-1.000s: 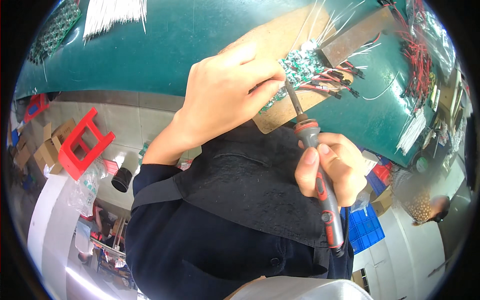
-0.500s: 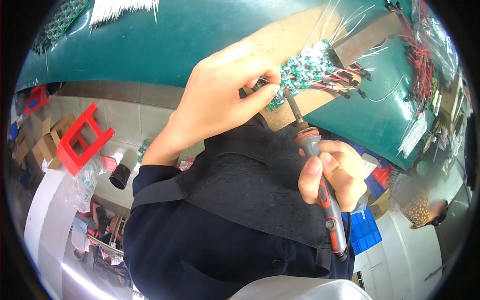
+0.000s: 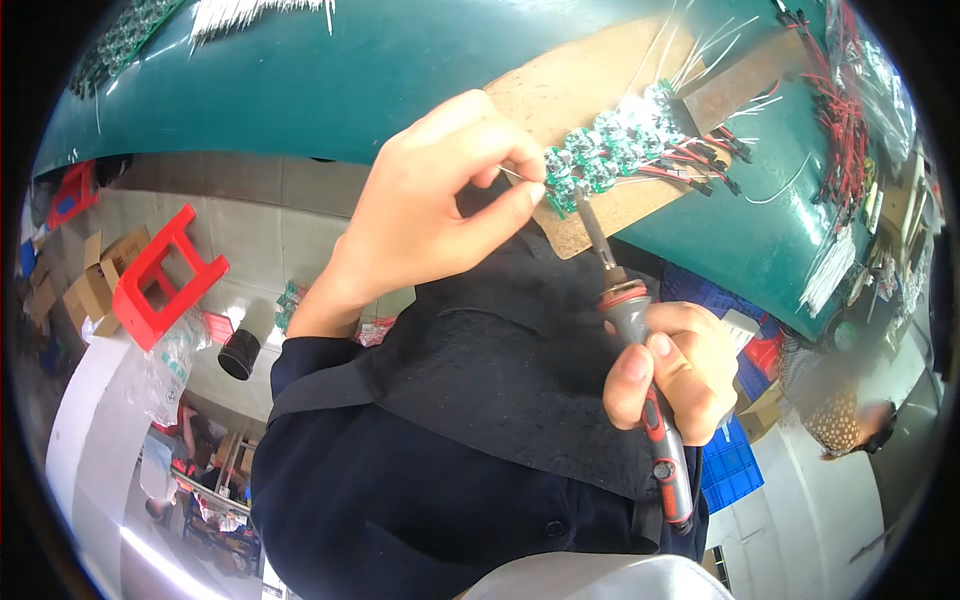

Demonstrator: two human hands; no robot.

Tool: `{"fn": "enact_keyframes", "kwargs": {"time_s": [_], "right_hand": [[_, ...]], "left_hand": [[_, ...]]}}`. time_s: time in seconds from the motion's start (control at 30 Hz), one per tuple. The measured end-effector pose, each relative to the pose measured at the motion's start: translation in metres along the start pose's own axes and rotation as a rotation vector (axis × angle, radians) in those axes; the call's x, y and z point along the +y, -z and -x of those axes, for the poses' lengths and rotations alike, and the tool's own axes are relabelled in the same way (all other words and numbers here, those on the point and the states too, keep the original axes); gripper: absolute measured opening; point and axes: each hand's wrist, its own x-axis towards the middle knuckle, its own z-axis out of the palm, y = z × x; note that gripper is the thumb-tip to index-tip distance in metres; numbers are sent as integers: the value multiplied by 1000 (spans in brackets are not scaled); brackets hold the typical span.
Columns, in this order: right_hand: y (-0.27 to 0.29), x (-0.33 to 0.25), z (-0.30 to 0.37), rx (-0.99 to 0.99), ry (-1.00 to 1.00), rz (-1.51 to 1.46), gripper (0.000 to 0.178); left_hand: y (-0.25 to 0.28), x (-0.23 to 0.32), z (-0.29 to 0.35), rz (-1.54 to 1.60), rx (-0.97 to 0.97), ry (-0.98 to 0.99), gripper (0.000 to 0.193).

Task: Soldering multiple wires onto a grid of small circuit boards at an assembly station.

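My left hand (image 3: 430, 205) pinches a thin white wire (image 3: 511, 173) between thumb and forefinger, at the near left end of a cluster of small green circuit boards (image 3: 603, 152). In my right hand (image 3: 682, 372) is a grey and red soldering iron (image 3: 628, 312), gripped round its handle. Its tip points up to the lower edge of the boards, close to my left fingertips; whether it touches cannot be made out. The boards lie on a wooden board (image 3: 535, 85), with a rusty metal bar (image 3: 745, 84) across their far right end. White wires and red-and-black leads (image 3: 690, 165) stick out from them.
On the green table (image 3: 360, 90) lie a bundle of white wires (image 3: 255, 12), more boards (image 3: 125, 40) at far left, and a heap of red-and-black leads (image 3: 840, 130) at right. A red stool (image 3: 165, 275) stands left, a blue crate (image 3: 732, 465) low right. Another person (image 3: 840, 415) is at right.
The soldering iron and my right hand have shifted slightly down and right. My left hand has moved a little left, its pinch kept, and more of the boards' near end shows.
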Motion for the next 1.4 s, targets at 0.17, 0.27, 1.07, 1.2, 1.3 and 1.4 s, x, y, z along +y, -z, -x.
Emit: {"fn": "enact_keyframes", "kwargs": {"time_s": [0.17,0.27,1.07,1.2,1.3,1.4], "right_hand": [[-7,2,0,-103,8,-32,19],[-9,1,1,-114,17,-20,19],[17,40,-11,-120,-598,-492,15],[21,41,-15,37,-583,-540,15],[28,44,-20,14,-601,-527,14],[26,50,-18,-38,-611,-510,14]], "left_hand": [[0,-5,1,-73,-7,-29,11],[-3,-8,2,-141,-11,-64,11],[-9,-6,8,-208,158,-104,17],[-19,4,6,92,351,138,15],[-19,4,-2,-32,244,18,15],[-23,-2,-6,-167,196,-67,15]]}}
